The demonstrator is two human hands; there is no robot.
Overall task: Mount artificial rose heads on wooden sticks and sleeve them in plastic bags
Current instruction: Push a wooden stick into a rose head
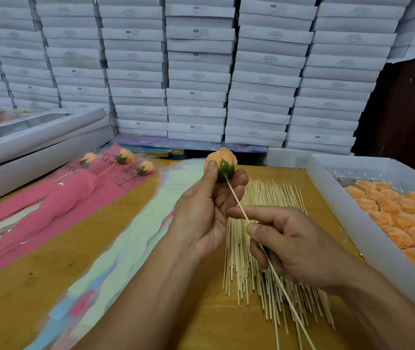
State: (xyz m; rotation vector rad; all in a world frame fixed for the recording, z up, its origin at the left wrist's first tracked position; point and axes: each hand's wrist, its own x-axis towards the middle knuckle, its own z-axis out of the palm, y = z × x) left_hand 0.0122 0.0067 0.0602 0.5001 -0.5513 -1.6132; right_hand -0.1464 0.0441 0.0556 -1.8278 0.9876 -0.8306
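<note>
Stacked white flat cartons (pixel 199 72), some stamped SGS, form a wall along the far edge of the wooden desk (pixel 37 274). A larger white box with a clear window lid (pixel 37 137) sits at the far left corner. Dark brown panel (pixel 403 109) at right.

matt wooden stick (pixel 236 202), glossy plastic bags (pixel 50 198)

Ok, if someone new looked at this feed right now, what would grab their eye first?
Probably the orange rose head at centre, gripped by the left hand while the right hand pinches the wooden stick entering its green base. Behind, a wall of stacked white boxes fills the background. At right sits a white tray of orange rose heads, and at left three finished roses in pink sleeves.
</note>
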